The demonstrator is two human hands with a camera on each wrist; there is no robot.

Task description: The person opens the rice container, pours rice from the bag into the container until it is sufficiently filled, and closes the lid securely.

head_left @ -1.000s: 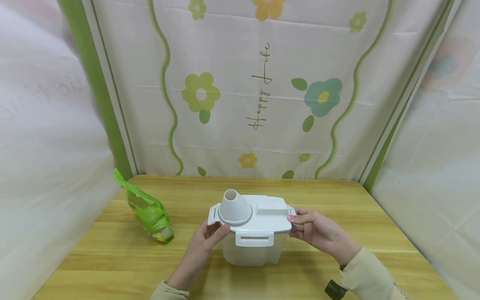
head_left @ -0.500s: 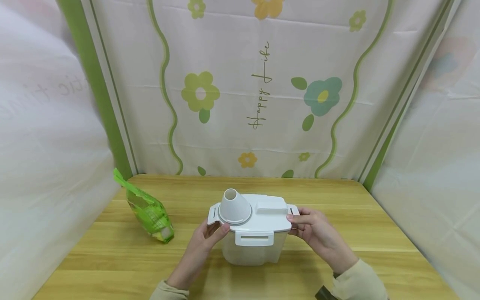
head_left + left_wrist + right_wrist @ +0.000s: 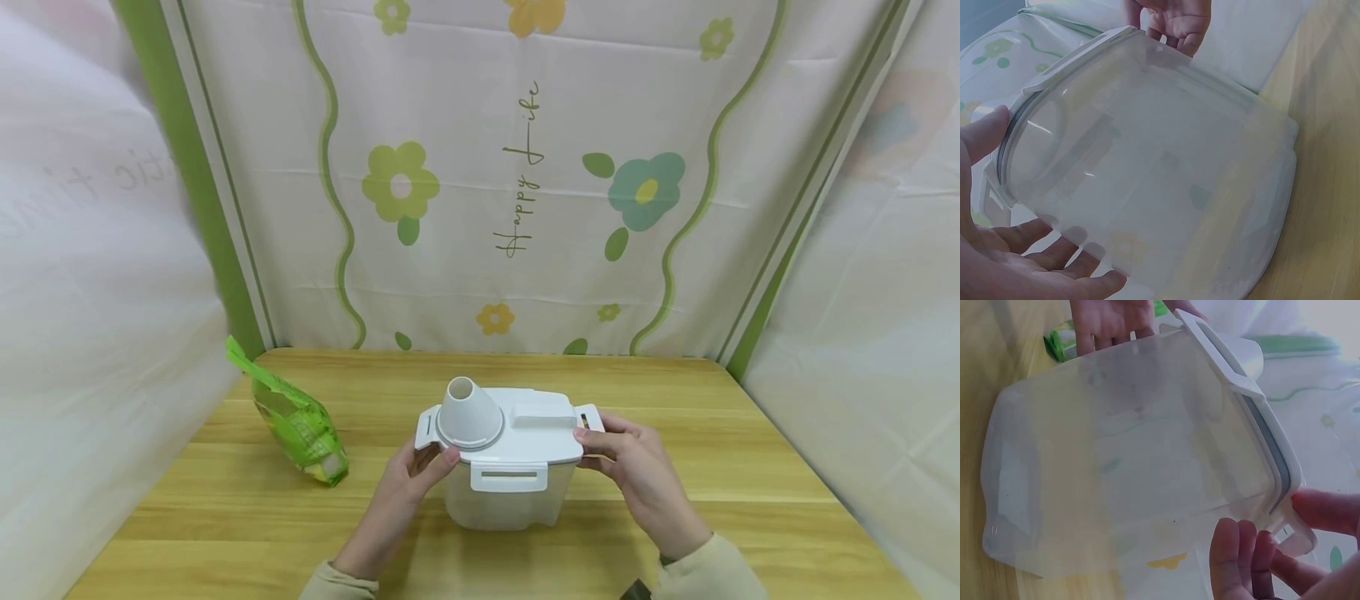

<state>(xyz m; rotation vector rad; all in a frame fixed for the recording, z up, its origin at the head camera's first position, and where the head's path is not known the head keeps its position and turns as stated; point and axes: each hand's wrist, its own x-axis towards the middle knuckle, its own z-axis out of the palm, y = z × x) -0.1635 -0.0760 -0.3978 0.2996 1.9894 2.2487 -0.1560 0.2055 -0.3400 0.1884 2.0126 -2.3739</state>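
One box [image 3: 504, 507] stands upright on the desk [image 3: 750, 467], with one lid [image 3: 532, 450] bearing one cone [image 3: 471, 418]. Three latches [image 3: 510, 486] show in the head view: one in front, one at each end. Two hands grasp the box: the left hand [image 3: 405, 482] at its left end, thumb on the lid; the right hand [image 3: 637, 467] at its right end by the latch. One green bag [image 3: 300, 433] lies left of the box, well apart. Open wood runs right of the box to the desk's edge; beyond the box, the back edge meets a curtain [image 3: 450, 100].
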